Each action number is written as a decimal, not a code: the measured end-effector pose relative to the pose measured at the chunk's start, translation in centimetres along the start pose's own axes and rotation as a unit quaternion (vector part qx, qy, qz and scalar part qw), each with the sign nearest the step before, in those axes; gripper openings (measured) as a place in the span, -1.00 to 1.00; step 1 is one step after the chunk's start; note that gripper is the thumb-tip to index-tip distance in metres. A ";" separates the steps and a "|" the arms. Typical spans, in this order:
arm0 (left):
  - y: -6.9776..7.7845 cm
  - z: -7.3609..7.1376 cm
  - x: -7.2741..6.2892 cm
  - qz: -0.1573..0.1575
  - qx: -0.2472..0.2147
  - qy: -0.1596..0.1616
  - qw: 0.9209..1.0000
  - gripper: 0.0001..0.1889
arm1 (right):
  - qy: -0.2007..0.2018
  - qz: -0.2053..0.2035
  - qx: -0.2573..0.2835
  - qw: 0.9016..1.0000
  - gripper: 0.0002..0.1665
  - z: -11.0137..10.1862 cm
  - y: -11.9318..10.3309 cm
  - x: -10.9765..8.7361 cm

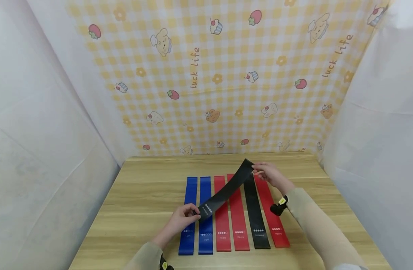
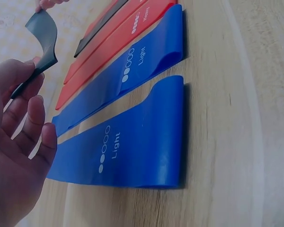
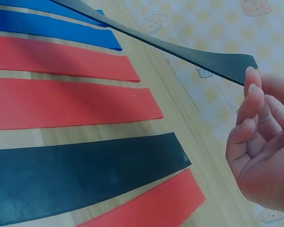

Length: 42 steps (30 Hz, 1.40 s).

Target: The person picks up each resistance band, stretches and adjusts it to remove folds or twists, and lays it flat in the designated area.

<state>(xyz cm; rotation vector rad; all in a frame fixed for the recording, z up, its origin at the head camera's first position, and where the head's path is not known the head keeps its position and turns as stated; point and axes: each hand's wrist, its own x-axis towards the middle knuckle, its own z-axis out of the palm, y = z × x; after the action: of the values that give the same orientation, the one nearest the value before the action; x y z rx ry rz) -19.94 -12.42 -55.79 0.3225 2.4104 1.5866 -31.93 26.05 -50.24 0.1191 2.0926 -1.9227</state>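
A black resistance band (image 1: 226, 192) is stretched out diagonally above the other bands, held by both hands. My left hand (image 1: 182, 219) pinches its lower, printed end between thumb and fingers. The far end is pinched by my right hand (image 1: 270, 174), higher and to the right. Beneath it, flat on the table, lie two blue bands marked Light (image 2: 118, 146), two red bands marked Heavy (image 3: 71, 101), a second black band (image 1: 255, 210) and another red band (image 1: 272, 213) at the right, slightly slanted.
The bands lie on a wood-grain table (image 1: 142, 195). Behind it hangs a yellow checked cloth (image 1: 226, 86) with cartoon prints. White sheets (image 1: 41, 131) close off both sides.
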 end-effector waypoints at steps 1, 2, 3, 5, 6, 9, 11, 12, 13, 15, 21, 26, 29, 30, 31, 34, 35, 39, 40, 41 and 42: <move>0.1 0.1 0.0 0.002 -0.002 -0.001 1.000 -0.90 | 0.003 0.000 0.002 1.000 -0.59 0.0 -0.1 0.1; 0.2 0.2 -0.1 0.005 -0.005 -0.002 1.000 -0.89 | 0.005 -0.001 0.002 1.000 -0.59 0.1 -0.1 0.1; 0.3 0.3 -0.1 0.008 -0.008 -0.003 1.000 -0.89 | 0.004 -0.002 0.000 1.000 -0.58 0.1 -0.1 0.2; 0.5 0.5 -0.1 0.012 -0.014 -0.007 1.000 -0.88 | 0.004 -0.001 0.003 1.000 -0.57 0.1 -0.2 0.4; 0.6 0.6 -0.1 0.012 -0.016 -0.010 1.000 -0.88 | 0.005 0.000 0.005 1.000 -0.56 0.2 -0.2 0.5; 0.5 0.9 -0.2 0.011 -0.015 -0.021 1.000 -0.87 | 0.010 0.010 0.010 1.000 -0.50 0.2 -0.3 0.7; 0.5 1.1 -0.2 0.007 -0.011 -0.028 1.000 -0.88 | 0.021 0.017 0.015 1.000 -0.47 0.3 -0.4 0.7; 0.5 1.2 -0.3 0.005 -0.008 -0.032 0.999 -0.88 | 0.020 0.018 0.012 1.000 -0.44 0.3 -0.4 0.8; 0.5 1.3 -0.3 0.004 -0.005 -0.036 0.999 -0.88 | 0.022 0.019 0.011 1.000 -0.42 0.4 -0.5 0.8; 0.6 1.4 -0.3 0.000 -0.006 -0.042 0.999 -0.87 | 0.025 0.020 0.010 0.999 -0.40 0.4 -0.6 0.8; 0.8 2.0 -0.3 0.002 -0.034 -0.065 0.997 -0.84 | 0.025 0.020 0.015 0.999 -0.38 0.4 -0.8 1.2; 0.9 2.5 -0.2 0.003 -0.058 -0.077 0.995 -0.84 | 0.016 0.010 0.018 1.000 -0.32 0.2 -0.9 1.2; 0.9 2.9 -0.1 -0.006 -0.055 -0.082 0.995 -0.86 | 0.015 0.012 0.028 0.999 -0.31 0.1 -0.9 1.0; 1.0 3.0 -0.1 -0.007 -0.055 -0.083 0.995 -0.87 | 0.015 0.013 0.031 0.999 -0.30 0.1 -1.0 0.9; 1.0 3.1 -0.1 -0.006 -0.052 -0.085 0.995 -0.88 | 0.015 0.012 0.035 0.999 -0.30 0.0 -1.0 0.9; 1.0 3.5 0.1 -0.002 -0.053 -0.086 0.995 -0.93 | 0.016 0.012 0.042 0.999 -0.30 0.0 -1.0 0.9; 1.0 3.7 0.1 -0.001 -0.056 -0.087 0.995 -0.93 | 0.018 0.012 0.044 0.999 -0.31 -0.1 -1.0 0.9; 1.3 4.3 0.2 -0.003 -0.070 -0.088 0.994 -0.90 | 0.019 0.006 0.039 0.999 -0.38 -0.3 -0.9 0.9; 1.4 4.5 0.2 -0.003 -0.073 -0.090 0.993 -0.89 | 0.020 0.004 0.034 0.999 -0.40 -0.4 -0.9 0.9; 1.6 4.7 0.2 -0.001 -0.078 -0.092 0.993 -0.89 | 0.019 0.001 0.028 0.999 -0.41 -0.4 -0.9 0.8; 1.8 5.0 0.2 0.000 -0.083 -0.096 0.992 -0.89 | 0.019 0.000 0.022 1.000 -0.42 -0.5 -1.0 0.8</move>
<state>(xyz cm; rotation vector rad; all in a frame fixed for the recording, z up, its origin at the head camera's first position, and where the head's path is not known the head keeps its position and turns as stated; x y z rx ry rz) -18.46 -7.35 -56.02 0.4219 2.1220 1.6604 -33.04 26.34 -49.50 0.1655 2.0739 -1.9834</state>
